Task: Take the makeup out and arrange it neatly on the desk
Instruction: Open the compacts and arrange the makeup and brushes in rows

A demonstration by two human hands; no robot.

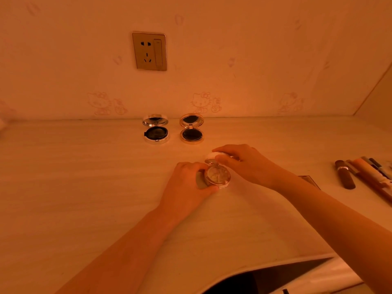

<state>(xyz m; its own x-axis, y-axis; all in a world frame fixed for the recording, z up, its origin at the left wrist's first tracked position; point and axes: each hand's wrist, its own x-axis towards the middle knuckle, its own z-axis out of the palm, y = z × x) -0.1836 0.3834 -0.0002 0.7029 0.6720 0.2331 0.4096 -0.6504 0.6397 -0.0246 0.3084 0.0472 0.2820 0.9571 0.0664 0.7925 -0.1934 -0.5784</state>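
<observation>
Gripping the base of a round compact [217,177], the left hand [188,181] has its fingers and thumb curled round the case's left side, steadying it on the desk [84,187]. The right hand [244,164] reaches in from the other side and pinches the compact's lid [212,156] between thumb and bent fingers. The lid stands raised on its hinge at the far edge of the base. The pan inside looks pale and broken up, though the dim orange light makes that hard to judge. Both forearms are bare and angle in from the near edge.

Further back, close to the wall [254,49], two more compacts lie open side by side with their lids tipped up: a silver compact [156,132] on the left and a gold compact [192,130] on the right, a small gap between them. Far right on the pale desktop lies a brown lipstick tube [344,176], just beside a loose bunch of pens [373,177]. The wallpaper carries faint cartoon cats. A gold wall socket [149,51] with a switch is mounted above the silver compact. At the bottom right, a dark opening [265,279] shows below the desk's near edge.
</observation>
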